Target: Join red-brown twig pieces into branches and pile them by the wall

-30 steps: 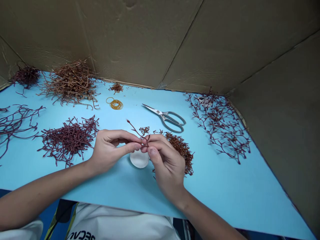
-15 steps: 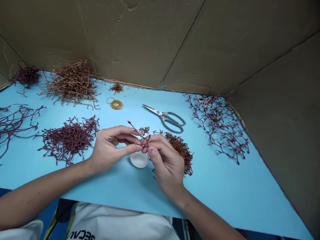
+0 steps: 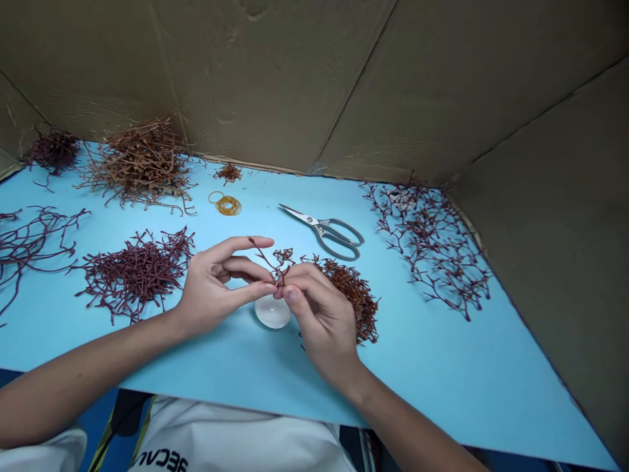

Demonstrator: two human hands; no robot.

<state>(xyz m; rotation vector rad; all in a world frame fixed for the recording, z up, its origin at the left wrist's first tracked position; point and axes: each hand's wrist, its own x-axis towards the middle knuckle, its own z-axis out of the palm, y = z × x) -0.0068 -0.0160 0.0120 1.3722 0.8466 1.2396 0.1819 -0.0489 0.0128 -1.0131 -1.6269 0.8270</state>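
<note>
Between my two hands, above a small white dish [image 3: 272, 313], is a thin reddish-brown branched twig [image 3: 263, 254]. My left hand [image 3: 221, 278] pinches its lower end between thumb and a finger, with the index finger raised and stretched out. My right hand [image 3: 322, 314] meets it there, thumb and fingertips closed at the twig's base. Just behind my right hand lies a heap of short brown twig pieces [image 3: 356, 295]. To the left of my left hand sits a pile of dark red twigs [image 3: 135, 272].
Grey-handled scissors [image 3: 324, 229] and yellow rubber bands [image 3: 228, 205] lie farther back. A large brown twig pile [image 3: 142, 164] stands back left. Branched twigs [image 3: 427, 242] spread at right, long stems [image 3: 34, 242] at far left. Cardboard walls [image 3: 275, 85] border the blue table [image 3: 442, 393].
My left index finger has lifted away from the twig. Both hands have shifted slightly left, still holding the twig at its base.
</note>
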